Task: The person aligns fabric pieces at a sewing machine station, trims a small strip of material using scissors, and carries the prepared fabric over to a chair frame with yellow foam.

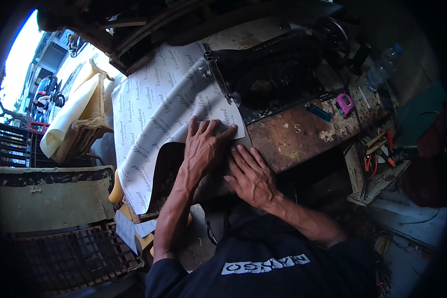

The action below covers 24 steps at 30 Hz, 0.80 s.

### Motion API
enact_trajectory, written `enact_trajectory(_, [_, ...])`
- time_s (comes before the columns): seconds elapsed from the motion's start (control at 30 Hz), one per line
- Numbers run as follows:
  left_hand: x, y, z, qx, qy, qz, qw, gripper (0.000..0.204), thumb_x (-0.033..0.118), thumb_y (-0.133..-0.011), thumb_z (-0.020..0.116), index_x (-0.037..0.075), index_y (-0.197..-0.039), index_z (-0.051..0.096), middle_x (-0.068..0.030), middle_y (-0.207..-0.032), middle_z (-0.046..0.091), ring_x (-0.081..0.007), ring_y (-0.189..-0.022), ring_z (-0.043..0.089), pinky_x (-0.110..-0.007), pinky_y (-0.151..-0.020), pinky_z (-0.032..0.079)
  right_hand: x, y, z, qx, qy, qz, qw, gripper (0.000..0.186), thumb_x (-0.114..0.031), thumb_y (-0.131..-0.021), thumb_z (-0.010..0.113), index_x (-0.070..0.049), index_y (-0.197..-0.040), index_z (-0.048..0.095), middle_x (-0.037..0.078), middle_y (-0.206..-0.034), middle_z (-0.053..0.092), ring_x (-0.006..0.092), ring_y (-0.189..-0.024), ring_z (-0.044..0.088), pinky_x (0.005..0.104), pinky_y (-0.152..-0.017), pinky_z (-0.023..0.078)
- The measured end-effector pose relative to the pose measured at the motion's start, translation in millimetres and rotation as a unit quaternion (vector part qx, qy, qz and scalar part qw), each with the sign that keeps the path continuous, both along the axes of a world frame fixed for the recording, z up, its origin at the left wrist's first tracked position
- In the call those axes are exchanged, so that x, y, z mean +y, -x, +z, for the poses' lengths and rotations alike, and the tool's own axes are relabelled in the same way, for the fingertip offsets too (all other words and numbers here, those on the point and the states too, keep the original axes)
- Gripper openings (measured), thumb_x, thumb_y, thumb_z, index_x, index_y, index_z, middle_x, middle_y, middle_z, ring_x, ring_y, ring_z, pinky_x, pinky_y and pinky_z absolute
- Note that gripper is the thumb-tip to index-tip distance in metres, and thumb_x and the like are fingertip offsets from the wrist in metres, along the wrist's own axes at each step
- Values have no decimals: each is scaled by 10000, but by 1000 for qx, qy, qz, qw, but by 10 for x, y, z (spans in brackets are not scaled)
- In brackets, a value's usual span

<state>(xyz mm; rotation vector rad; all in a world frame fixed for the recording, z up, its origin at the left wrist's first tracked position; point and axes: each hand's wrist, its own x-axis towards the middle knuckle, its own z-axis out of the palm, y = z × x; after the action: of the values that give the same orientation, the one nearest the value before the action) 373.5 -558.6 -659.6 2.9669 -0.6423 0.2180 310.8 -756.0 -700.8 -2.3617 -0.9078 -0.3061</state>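
Note:
A wide white sheet with grey printed lettering spreads over the left of the worktable, its near side curling up to show a dark underside. My left hand lies on this sheet near its right edge, fingers spread. Beside it, at the table's front edge, my right hand rests flat with its fingers stretched out, fingertips at the sheet's corner. Just beyond the hands stands a black sewing machine; its needle end is over the sheet, and the needle itself is too dark to make out.
On the brown worktable lie a blue-handled tool and a pink tape measure. A clear plastic bottle stands far right. Pliers and other tools hang from a wooden holder. A frame with torn padding stands left.

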Motion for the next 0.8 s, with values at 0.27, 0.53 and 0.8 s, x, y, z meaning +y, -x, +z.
enact_trajectory(0.27, [-55,-148,31,14,-9,19,1000,452,268,-957,641,301,-1405,696,-147,-1325,624,-330,-1298,586,-638,-1234,255,26,-128,41,14,7,-6,1000,495,-323,-992,661,30,-1338,659,239,-1502,562,371,-1495,435,536,-1256,295])
enact_trajectory(0.53, [-90,-224,47,-6,-19,32,999,476,209,-918,660,283,-1386,708,-139,-1380,607,-333,-1311,576,-620,-1220,288,83,-239,-25,14,16,-4,1000,460,-330,-1004,636,27,-1291,686,235,-1444,594,381,-1488,434,532,-1257,294])
enact_trajectory(0.8, [-57,-295,15,11,-15,21,1000,465,202,-911,632,254,-1370,696,-87,-1495,579,-332,-1311,566,-609,-1183,317,169,-342,-20,7,15,-11,1000,427,-318,-989,650,22,-1239,710,248,-1436,598,384,-1479,442,544,-1260,287])
